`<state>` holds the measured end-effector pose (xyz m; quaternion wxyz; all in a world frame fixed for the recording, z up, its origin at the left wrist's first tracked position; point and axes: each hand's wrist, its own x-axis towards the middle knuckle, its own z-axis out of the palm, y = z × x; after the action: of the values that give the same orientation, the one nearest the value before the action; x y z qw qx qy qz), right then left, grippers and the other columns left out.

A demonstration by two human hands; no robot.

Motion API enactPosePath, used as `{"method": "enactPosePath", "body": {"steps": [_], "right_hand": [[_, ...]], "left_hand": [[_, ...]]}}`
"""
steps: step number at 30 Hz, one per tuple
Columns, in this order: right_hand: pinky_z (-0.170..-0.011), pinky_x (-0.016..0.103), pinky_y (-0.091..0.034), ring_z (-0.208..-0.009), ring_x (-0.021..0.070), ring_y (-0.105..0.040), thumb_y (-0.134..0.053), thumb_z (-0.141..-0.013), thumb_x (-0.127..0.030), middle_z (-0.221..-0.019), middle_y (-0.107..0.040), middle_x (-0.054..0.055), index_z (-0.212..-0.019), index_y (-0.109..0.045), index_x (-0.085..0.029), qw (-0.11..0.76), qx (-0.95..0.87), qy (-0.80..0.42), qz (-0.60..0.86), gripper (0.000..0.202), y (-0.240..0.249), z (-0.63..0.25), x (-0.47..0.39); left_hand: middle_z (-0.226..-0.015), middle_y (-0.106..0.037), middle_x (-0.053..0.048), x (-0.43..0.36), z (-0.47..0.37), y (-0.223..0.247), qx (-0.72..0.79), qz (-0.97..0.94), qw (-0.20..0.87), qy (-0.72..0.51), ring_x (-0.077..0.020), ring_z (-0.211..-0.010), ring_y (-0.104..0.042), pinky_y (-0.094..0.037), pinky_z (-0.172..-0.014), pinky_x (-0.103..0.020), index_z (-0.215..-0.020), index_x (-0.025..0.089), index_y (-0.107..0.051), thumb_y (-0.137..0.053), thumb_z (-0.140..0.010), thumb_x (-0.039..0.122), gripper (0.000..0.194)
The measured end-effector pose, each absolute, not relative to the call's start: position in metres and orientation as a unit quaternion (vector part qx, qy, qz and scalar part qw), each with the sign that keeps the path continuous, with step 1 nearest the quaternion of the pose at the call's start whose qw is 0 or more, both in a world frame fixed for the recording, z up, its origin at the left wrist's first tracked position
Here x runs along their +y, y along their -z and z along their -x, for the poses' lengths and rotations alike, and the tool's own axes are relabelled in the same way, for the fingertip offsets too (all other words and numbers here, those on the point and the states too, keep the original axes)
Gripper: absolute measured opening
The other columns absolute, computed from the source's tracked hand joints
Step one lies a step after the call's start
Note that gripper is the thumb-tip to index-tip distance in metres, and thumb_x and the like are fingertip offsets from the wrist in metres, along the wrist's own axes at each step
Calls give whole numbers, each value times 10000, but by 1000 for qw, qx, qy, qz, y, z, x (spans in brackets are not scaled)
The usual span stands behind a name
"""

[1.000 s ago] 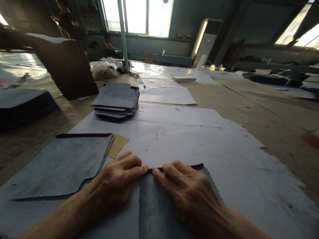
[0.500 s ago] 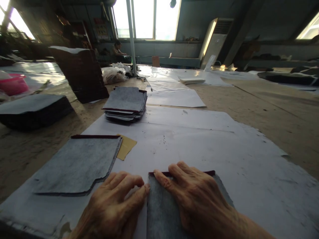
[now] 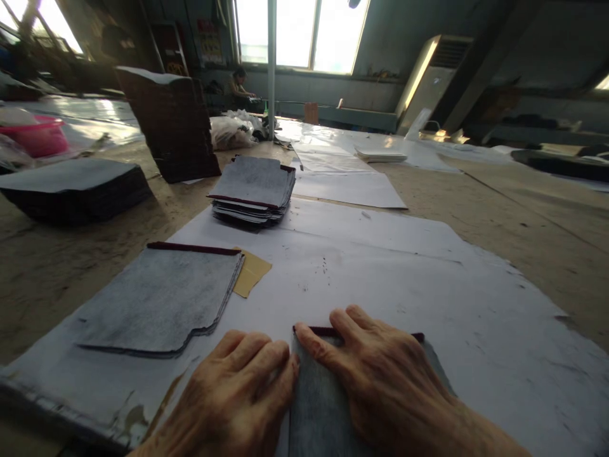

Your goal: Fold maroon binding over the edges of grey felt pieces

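A grey fabric-like panel (image 3: 316, 406) with a dark red folded strip along its far edge lies before me on white paper. My right hand (image 3: 375, 368) rests flat on it, fingers stretched, the index fingertip near the strip's left end. At the panel's left edge is my left hand (image 3: 233, 387), its fingers curled and drawn together, thumb tip against that edge; anything between them is hidden. To the left lies a small pile of similar grey panels (image 3: 166, 298), topped by a dark red strip. A yellowish scrap (image 3: 252, 273) sticks out beside it.
The white paper sheet (image 3: 380, 266) covers the near table. Farther back are a taller stack of panels (image 3: 252, 184), a dark block-like stack (image 3: 71, 190), an upright dark brown stack (image 3: 171, 127) and a pink basin (image 3: 42, 136). A person (image 3: 238, 89) sits near the window.
The view has swung a little, shifting the scene to the right. The gap between my left thumb and forefinger has closed. My right hand stays pressed on the panel.
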<state>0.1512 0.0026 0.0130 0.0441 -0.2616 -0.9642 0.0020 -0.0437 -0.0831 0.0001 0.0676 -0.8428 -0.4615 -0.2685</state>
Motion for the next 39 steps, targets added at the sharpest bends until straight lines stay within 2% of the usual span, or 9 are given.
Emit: {"method": "enactPosePath", "body": {"steps": [3, 8, 12, 15, 19, 22, 28, 34, 39], "right_hand": [[-623, 308, -413, -775, 183, -470, -453, -719, -59, -926, -535, 38, -1213, -479, -375, 80, -960, -38, 266, 587, -17, -151, 3], [-663, 323, -426, -801, 190, -468, -421, -797, -85, -831, -553, 54, -951, -617, -190, 250, -917, -67, 304, 270, -20, -151, 11], [-703, 366, -412, -788, 201, -466, -524, -784, -139, -803, -551, 58, -815, -596, -148, 178, -916, -88, 350, 79, -21, -152, 16], [-684, 334, -396, -769, 182, -461, -560, -758, -105, -803, -542, 44, -774, -573, -156, 142, -913, -124, 361, 55, -25, -151, 15], [-620, 282, -370, -732, 158, -447, -541, -764, -68, -745, -520, 28, -686, -541, -157, 188, -921, -145, 308, 118, -29, -147, 11], [-602, 281, -367, -712, 156, -440, -516, -779, -65, -722, -517, 33, -695, -543, -146, 251, -922, -137, 260, 120, -26, -143, 10], [-601, 294, -396, -696, 156, -439, -421, -815, -35, -709, -520, 57, -756, -585, -108, 384, -908, -1, 166, 189, -20, -147, 4], [-748, 299, -434, -843, 151, -531, -358, -815, 30, -897, -619, 35, -869, -633, -135, 293, -924, 248, -11, 325, -30, -161, -12], [-762, 284, -441, -856, 128, -539, -340, -780, 81, -908, -640, 5, -858, -629, -161, 277, -916, 289, -21, 385, -22, -161, -17]], "left_hand": [[-902, -608, -128, -85, 45, 0, -467, 842, 55, 265, -234, -768, -542, -486, -648, -392, -979, 74, -610, -413, -793, 64, 272], [-898, -595, -126, -79, 42, 0, -459, 839, 59, 285, -233, -751, -527, -477, -622, -392, -981, 93, -609, -386, -797, 69, 290], [-857, -586, -104, -77, 40, -1, -457, 835, 46, 304, -203, -728, -524, -475, -614, -350, -968, 104, -591, -397, -803, 50, 261], [-993, -575, -96, -81, 42, -3, -487, 812, 19, 322, -205, -875, -536, -482, -751, -348, -1084, 123, -535, -447, -813, 78, 289], [-1107, -565, -53, -78, 43, -5, -566, 728, -85, 377, -171, -964, -545, -470, -834, -290, -1235, 186, -443, -477, -857, 246, 384], [-973, -638, 7, -70, 40, -9, -610, 657, -207, 392, -136, -872, -591, -472, -785, -242, -1069, 248, -592, -449, -878, 313, 248], [-861, -657, 21, -69, 37, -13, -655, 562, -321, 391, -151, -794, -598, -460, -728, -237, -1003, 256, -640, -610, -725, 268, 279], [-702, -643, 33, -73, 39, -8, -605, 553, -305, 485, -101, -670, -580, -433, -636, -177, -712, 213, -679, -501, -707, 118, 202], [-676, -637, 26, -73, 39, -12, -603, 537, -311, 501, -94, -649, -575, -423, -614, -168, -688, 190, -676, -485, -686, 73, 224]]}}
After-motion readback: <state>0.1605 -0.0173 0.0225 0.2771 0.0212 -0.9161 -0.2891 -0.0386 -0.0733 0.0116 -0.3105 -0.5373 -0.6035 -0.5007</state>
